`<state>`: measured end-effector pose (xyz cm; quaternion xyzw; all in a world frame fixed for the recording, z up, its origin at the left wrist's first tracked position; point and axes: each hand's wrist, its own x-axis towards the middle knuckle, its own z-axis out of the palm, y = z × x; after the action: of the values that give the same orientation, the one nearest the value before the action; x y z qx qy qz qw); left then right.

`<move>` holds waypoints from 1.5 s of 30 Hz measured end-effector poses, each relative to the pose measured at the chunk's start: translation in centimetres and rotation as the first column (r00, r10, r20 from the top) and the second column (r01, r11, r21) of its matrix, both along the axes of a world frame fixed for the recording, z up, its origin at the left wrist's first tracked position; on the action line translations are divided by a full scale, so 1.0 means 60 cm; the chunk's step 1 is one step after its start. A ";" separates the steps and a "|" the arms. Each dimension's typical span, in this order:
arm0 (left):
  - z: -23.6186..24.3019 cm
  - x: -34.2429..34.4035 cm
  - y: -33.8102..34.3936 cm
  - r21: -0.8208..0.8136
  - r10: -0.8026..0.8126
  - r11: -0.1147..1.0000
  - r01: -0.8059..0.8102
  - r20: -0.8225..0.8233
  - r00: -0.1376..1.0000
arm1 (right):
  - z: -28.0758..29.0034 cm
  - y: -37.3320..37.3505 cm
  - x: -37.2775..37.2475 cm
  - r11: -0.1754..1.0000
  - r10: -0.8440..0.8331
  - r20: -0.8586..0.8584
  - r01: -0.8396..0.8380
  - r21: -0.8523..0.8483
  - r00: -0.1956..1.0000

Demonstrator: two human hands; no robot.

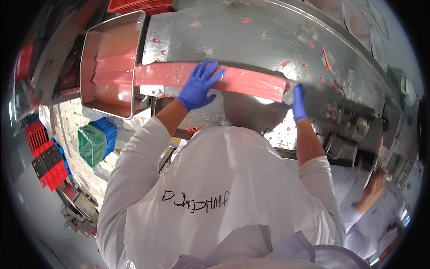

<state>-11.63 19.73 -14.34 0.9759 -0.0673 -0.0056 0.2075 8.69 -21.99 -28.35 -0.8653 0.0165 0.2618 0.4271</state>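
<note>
A long, flat pink-red slab of what looks like meat [253,83] lies across the metal worktable, with a shiny, film-like surface. Its left end reaches over the rim of a steel tub [139,40], where more pink-red pieces [114,67] lie. My left hand [199,87], in a blue glove, rests palm down on the slab near its middle, fingers spread. At the slab's right end is a small clear or greyish piece [290,93]; I cannot make out what it is. My blue-gloved right hand [299,102] stands against that piece with its fingers stretched out.
Red scraps [327,58] litter the steel worktable [215,36]. A red container [139,5] stands behind the tub. Left on the floor are a green wrapped crate [91,143] and a blue one [107,134]. A co-worker's hand [374,190] shows at the lower right.
</note>
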 end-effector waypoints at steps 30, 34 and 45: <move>-0.098 -0.135 0.276 0.428 0.312 0.858 -0.284 0.005 0.950 | 0.255 0.344 -0.155 0.644 0.765 -0.271 -0.687 0.337 0.585; -0.120 -0.222 0.380 0.414 0.833 0.554 -0.722 -0.284 0.475 | 0.255 0.256 -0.150 0.687 0.726 -0.267 -0.665 0.293 0.633; 0.046 -0.233 0.148 0.104 0.613 0.763 -0.638 -0.426 0.665 | 0.304 0.194 -0.226 0.750 0.623 -0.236 -0.483 0.451 0.746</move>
<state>-25.58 28.59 -11.56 0.9062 0.3194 -0.1501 0.2328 -4.88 -10.37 -10.10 -0.6697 -0.2132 0.5357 0.4681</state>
